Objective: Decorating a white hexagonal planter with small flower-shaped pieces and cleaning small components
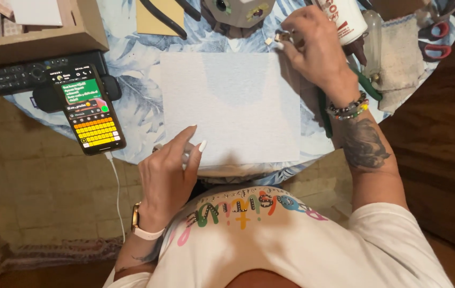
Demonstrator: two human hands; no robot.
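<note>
Your left hand [169, 170] curls loosely around a thin pale tool, fingertips resting on the near edge of the white textured sheet [230, 106]. Your right hand [313, 45] pinches a small metal piece [281, 37] at the sheet's far corner. The sheet lies flat on the floral tablecloth [137, 90], a phone [91, 109] to its left.

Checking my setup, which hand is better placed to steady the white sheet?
Probably the left hand: it rests at the near edge of the white sheet, a pen-like tool in its fingers. The right hand is beyond the far corner, pinching something small.
</note>
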